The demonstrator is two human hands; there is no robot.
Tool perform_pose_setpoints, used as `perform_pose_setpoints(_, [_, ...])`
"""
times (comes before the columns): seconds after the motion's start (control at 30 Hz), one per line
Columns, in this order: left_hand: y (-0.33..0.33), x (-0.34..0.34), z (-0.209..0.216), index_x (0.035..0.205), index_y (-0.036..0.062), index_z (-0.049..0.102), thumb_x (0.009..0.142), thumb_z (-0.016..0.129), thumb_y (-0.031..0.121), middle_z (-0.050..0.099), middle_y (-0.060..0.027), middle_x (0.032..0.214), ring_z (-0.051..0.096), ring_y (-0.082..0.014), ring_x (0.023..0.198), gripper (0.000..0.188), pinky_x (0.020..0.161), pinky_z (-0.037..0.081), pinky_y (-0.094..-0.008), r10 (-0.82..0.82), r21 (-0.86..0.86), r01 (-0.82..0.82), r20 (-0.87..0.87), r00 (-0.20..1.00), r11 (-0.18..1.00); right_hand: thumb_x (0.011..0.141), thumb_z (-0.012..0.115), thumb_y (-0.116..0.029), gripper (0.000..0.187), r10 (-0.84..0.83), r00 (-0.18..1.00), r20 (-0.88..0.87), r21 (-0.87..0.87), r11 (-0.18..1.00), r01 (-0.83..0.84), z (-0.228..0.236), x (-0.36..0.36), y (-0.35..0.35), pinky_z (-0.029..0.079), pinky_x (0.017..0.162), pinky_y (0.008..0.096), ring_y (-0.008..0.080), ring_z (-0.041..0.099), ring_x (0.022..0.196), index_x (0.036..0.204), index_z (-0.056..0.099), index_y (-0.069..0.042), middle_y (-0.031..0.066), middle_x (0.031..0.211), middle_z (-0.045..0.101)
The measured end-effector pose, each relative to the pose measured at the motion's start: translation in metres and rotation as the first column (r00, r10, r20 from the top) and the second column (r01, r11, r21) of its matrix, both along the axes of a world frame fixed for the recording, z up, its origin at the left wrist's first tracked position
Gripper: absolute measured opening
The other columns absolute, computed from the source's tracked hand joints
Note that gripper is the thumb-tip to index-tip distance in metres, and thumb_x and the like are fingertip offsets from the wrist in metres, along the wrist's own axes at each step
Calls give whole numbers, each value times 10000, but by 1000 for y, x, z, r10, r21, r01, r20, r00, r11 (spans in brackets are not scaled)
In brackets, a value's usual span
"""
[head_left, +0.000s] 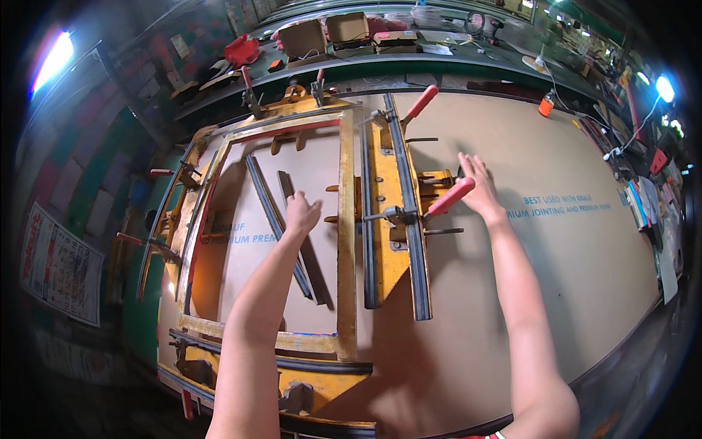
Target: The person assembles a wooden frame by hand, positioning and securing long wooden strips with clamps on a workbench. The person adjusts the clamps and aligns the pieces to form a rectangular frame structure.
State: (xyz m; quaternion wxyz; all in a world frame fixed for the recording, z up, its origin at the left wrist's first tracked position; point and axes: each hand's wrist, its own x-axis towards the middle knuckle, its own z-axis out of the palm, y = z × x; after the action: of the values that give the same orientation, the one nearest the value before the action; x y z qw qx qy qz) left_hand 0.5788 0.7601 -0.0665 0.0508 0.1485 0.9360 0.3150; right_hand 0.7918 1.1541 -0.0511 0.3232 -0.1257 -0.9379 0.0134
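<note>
My left hand (301, 215) hovers over the inside of a rectangular wooden frame (348, 241), its fingers slightly bent and apart. Under it two dark strips (276, 219) lie slantwise on the brown board; whether it touches one is hard to tell. To the right stands a yellow clamping jig (391, 271) with dark rails and red-handled toggle clamps (450, 197). Beside its right end my right hand (478, 189) has its fingers stretched out. The thumb side is close to a dark knob, partly hidden, on the yellow bracket (436, 180).
More yellow clamping bars flank the frame at the back (289, 107), left (173, 223) and front (329, 384). An orange bottle (547, 103) stands at the board's far right. Open cardboard boxes (301, 40) and a drill (495, 31) are on the far bench. Tools and papers line the right edge.
</note>
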Motion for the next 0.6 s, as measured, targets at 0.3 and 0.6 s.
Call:
perform_pose_setpoints(0.3, [80,25,14,1323,-148,297,642,813,650,518,-310,1291,544,-376,1218,1170,982,490,-435,-44,-153,66,141,989,986,892,580,-122,243,-51,934,354,-196,972,127,25,53,-68,508,836,434,304,608,1059,1119,616,-41,175,1077,654])
perform_pose_setpoints(0.6, [95,34,29,1250,-115,385,589,893,526,648,-198,1107,688,-272,932,1052,789,571,-357,80,-169,-25,323,943,985,936,565,-200,306,-1,993,116,-124,992,16,29,36,-45,399,950,556,345,670,882,1217,562,-80,173,867,698])
